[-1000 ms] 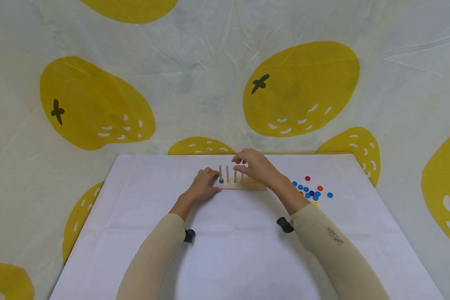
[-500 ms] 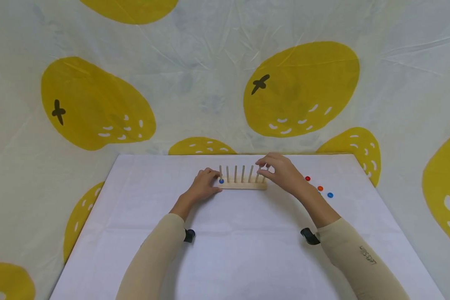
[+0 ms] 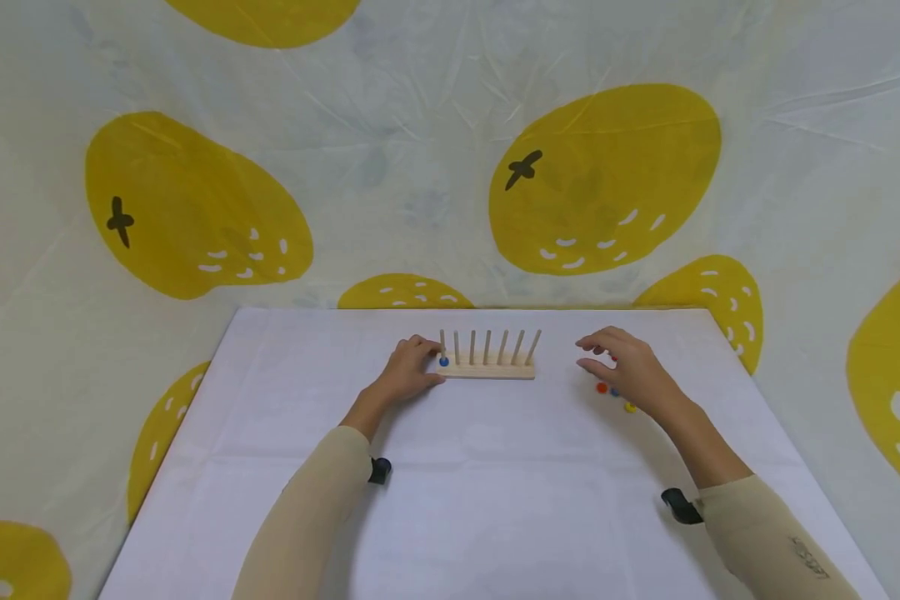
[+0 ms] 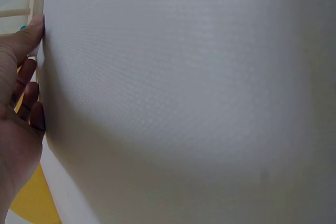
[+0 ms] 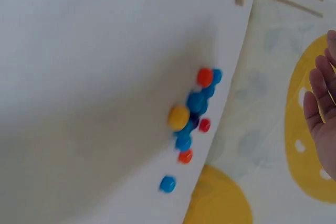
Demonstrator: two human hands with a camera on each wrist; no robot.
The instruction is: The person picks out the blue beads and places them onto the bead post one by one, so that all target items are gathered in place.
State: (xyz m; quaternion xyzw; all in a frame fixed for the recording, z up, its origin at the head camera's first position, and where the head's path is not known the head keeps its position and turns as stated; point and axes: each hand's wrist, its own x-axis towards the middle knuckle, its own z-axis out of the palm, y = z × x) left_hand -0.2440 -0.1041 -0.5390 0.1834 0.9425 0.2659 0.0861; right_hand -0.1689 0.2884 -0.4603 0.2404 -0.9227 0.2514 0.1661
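Change: the right hand (image 3: pixel 628 367) has moved away from the pegs (image 3: pixel 487 347) at the right end of the wooden rack (image 3: pixel 487 372) and now hovers by the loose beads (image 5: pixel 196 101) on the counter (image 3: pixel 465 500). Its fingers are released; no bead is seen between them. The left hand (image 3: pixel 408 371) remains in position, fingers grasping the rack's left end. One blue bead (image 3: pixel 444 362) sits at the foot of the leftmost peg; the other six pegs show none. Judgement: bead loading is at an early stage.

Clearances: the counter's far edge runs near the rack's back. An open stretch of counter separates the rack and the right hand; wide room extends on the near side. Most loose beads lie bunched, probably leaving little finger room around each
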